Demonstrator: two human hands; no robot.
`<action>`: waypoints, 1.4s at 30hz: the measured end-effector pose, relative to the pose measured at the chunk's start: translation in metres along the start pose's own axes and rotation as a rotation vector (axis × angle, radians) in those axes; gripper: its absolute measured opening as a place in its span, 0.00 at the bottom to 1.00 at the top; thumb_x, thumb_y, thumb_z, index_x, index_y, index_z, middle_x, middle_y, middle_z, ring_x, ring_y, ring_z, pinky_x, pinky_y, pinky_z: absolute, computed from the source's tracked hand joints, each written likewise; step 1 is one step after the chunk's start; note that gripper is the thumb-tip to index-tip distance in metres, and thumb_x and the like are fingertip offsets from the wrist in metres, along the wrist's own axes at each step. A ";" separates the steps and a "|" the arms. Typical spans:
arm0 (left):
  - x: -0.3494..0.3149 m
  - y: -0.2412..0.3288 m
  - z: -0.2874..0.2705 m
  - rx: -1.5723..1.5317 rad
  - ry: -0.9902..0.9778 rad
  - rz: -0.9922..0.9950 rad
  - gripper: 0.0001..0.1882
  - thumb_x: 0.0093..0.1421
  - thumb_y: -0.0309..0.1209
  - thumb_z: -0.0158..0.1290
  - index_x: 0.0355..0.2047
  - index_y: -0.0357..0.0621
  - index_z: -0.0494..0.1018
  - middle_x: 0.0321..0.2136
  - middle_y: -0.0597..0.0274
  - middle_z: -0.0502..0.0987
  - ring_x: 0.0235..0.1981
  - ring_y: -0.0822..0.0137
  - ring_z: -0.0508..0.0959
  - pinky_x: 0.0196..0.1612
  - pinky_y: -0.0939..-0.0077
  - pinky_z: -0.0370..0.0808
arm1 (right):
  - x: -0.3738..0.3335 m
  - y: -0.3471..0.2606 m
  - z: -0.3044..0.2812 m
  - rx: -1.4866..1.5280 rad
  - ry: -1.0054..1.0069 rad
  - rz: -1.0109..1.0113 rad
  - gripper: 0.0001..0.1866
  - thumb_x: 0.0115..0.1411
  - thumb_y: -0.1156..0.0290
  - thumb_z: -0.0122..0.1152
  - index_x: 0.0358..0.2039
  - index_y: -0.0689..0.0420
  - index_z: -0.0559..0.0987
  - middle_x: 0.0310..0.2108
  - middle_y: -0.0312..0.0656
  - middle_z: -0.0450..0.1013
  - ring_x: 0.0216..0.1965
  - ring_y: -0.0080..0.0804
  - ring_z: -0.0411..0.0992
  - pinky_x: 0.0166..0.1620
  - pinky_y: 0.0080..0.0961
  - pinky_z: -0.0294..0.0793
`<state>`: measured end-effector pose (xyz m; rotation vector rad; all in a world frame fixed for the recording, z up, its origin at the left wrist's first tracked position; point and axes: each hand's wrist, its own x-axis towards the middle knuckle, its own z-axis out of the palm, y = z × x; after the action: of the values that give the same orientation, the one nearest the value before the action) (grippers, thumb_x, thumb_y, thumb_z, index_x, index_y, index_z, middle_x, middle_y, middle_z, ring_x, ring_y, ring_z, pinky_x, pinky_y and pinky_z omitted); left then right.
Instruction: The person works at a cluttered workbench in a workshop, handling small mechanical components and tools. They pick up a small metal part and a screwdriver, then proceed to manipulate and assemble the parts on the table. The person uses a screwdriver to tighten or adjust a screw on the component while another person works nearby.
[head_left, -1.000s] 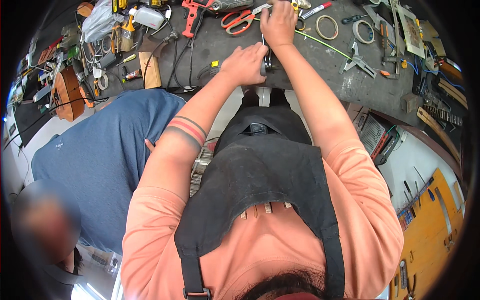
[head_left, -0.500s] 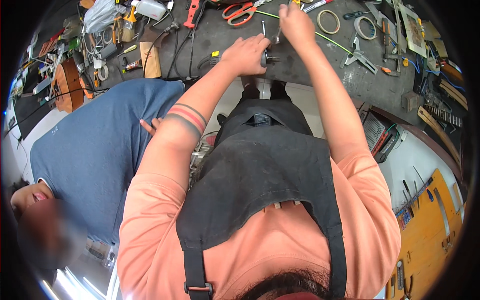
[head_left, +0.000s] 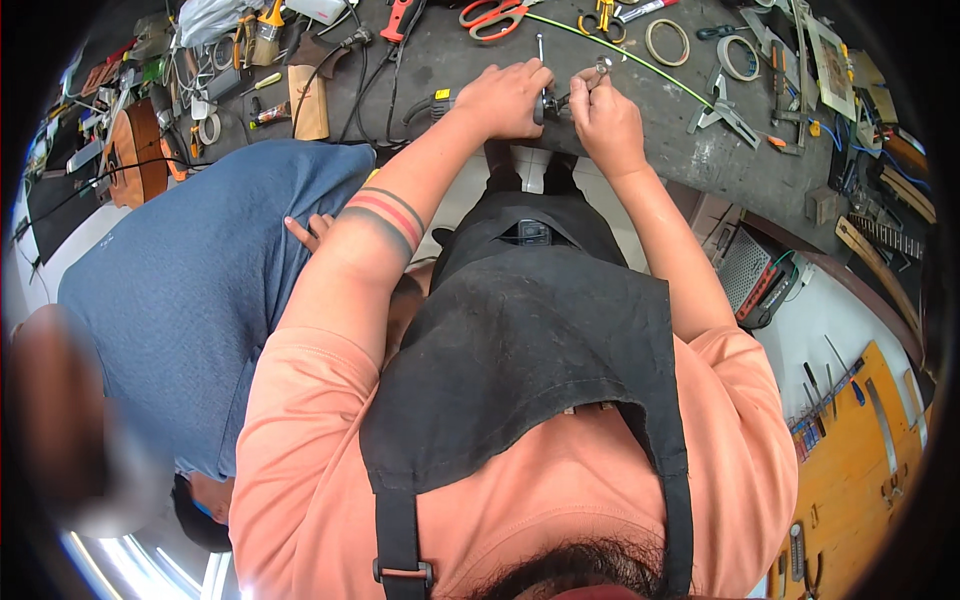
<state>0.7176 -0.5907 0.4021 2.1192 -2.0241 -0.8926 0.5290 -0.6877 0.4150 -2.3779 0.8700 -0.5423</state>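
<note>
dark workbench (head_left: 672, 148); pale floor (head_left: 534, 171); bright lights (head_left: 143, 570)

"What is this place?"

"A workshop, I see: caliper (head_left: 722, 110) and scissors (head_left: 512, 12) on the scuffed counter (head_left: 670, 120), a fretted neck (head_left: 885, 230) to the right, tools (head_left: 883, 425) on that wooden board (head_left: 850, 490)."

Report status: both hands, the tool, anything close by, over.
Left hand gripping corded tool. Right hand pinching shiny metal piece, near that tool's front end. Slim metal rod just beyond left hand.
</note>
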 end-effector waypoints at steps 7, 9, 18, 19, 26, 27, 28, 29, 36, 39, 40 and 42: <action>-0.001 0.000 0.000 -0.008 0.010 0.006 0.35 0.54 0.43 0.71 0.59 0.51 0.72 0.55 0.59 0.76 0.62 0.56 0.79 0.61 0.52 0.77 | -0.014 -0.007 0.001 -0.019 0.039 -0.070 0.09 0.75 0.65 0.64 0.44 0.58 0.82 0.29 0.47 0.84 0.28 0.51 0.84 0.31 0.45 0.83; -0.001 0.000 0.000 -0.009 0.006 0.010 0.34 0.54 0.43 0.71 0.59 0.50 0.72 0.55 0.59 0.76 0.62 0.56 0.79 0.61 0.52 0.77 | -0.018 -0.007 0.001 -0.026 0.040 -0.062 0.08 0.75 0.66 0.65 0.43 0.58 0.82 0.29 0.47 0.84 0.28 0.50 0.84 0.31 0.44 0.83; -0.001 -0.001 0.004 0.053 0.011 0.008 0.45 0.55 0.46 0.70 0.70 0.44 0.68 0.58 0.58 0.75 0.66 0.56 0.77 0.63 0.52 0.77 | 0.023 -0.004 0.015 -0.095 -0.097 0.043 0.15 0.78 0.59 0.59 0.46 0.61 0.79 0.30 0.55 0.85 0.30 0.61 0.84 0.34 0.55 0.84; -0.002 0.000 0.003 0.056 0.000 0.002 0.46 0.55 0.46 0.70 0.72 0.44 0.67 0.59 0.58 0.75 0.66 0.56 0.77 0.63 0.52 0.76 | 0.024 -0.004 0.015 -0.084 -0.096 0.036 0.16 0.78 0.59 0.59 0.46 0.61 0.79 0.30 0.55 0.85 0.30 0.61 0.84 0.34 0.56 0.84; -0.002 0.001 0.002 0.062 -0.007 -0.003 0.45 0.56 0.46 0.70 0.71 0.45 0.68 0.61 0.58 0.75 0.67 0.57 0.76 0.63 0.52 0.76 | 0.021 -0.003 0.014 -0.067 -0.106 0.027 0.16 0.78 0.59 0.58 0.47 0.62 0.79 0.28 0.57 0.84 0.31 0.62 0.84 0.36 0.56 0.85; -0.002 0.000 0.002 0.059 -0.009 -0.004 0.45 0.56 0.46 0.70 0.71 0.45 0.68 0.61 0.58 0.75 0.67 0.57 0.76 0.64 0.52 0.76 | 0.021 -0.003 0.013 -0.064 -0.104 0.031 0.16 0.78 0.59 0.58 0.47 0.62 0.79 0.28 0.57 0.84 0.31 0.63 0.84 0.36 0.56 0.85; -0.002 0.000 0.001 0.057 -0.011 -0.003 0.45 0.56 0.46 0.70 0.71 0.45 0.68 0.61 0.58 0.75 0.67 0.57 0.76 0.64 0.52 0.76 | 0.022 -0.003 0.013 -0.069 -0.108 0.041 0.16 0.78 0.59 0.58 0.47 0.62 0.79 0.28 0.57 0.84 0.31 0.63 0.84 0.36 0.56 0.85; -0.001 0.001 0.000 0.052 -0.019 -0.005 0.45 0.56 0.46 0.70 0.70 0.46 0.68 0.61 0.58 0.75 0.67 0.56 0.76 0.64 0.52 0.76 | 0.023 -0.003 0.014 -0.074 -0.112 0.051 0.16 0.78 0.59 0.58 0.47 0.62 0.79 0.28 0.57 0.84 0.31 0.63 0.84 0.37 0.56 0.85; -0.003 -0.004 0.006 0.016 0.051 0.005 0.40 0.56 0.47 0.71 0.64 0.47 0.69 0.59 0.56 0.77 0.66 0.55 0.77 0.64 0.50 0.76 | 0.060 -0.013 0.033 0.141 0.295 0.029 0.15 0.81 0.59 0.57 0.46 0.59 0.81 0.29 0.53 0.84 0.31 0.59 0.84 0.37 0.49 0.83; -0.004 -0.005 0.004 -0.012 0.037 -0.012 0.39 0.57 0.46 0.71 0.63 0.46 0.68 0.59 0.55 0.78 0.65 0.54 0.78 0.64 0.50 0.76 | 0.085 -0.011 0.056 0.425 0.200 0.394 0.15 0.70 0.67 0.66 0.53 0.60 0.77 0.51 0.56 0.75 0.56 0.61 0.73 0.64 0.60 0.68; -0.001 -0.004 0.000 -0.021 0.008 -0.016 0.39 0.57 0.46 0.71 0.62 0.46 0.67 0.59 0.55 0.78 0.65 0.54 0.78 0.64 0.50 0.76 | 0.093 0.005 0.075 0.250 0.376 0.234 0.16 0.70 0.67 0.66 0.53 0.61 0.76 0.51 0.57 0.75 0.57 0.62 0.72 0.66 0.61 0.67; 0.001 0.000 -0.003 0.004 -0.017 -0.030 0.38 0.57 0.46 0.71 0.61 0.45 0.67 0.58 0.55 0.78 0.64 0.54 0.79 0.63 0.50 0.76 | 0.106 0.032 0.099 -0.008 0.436 0.054 0.16 0.71 0.66 0.66 0.53 0.60 0.76 0.51 0.56 0.75 0.57 0.62 0.73 0.67 0.60 0.67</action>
<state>0.7192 -0.5929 0.4039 2.1575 -2.0087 -0.9139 0.6424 -0.7459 0.3381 -2.2701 1.1163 -1.0603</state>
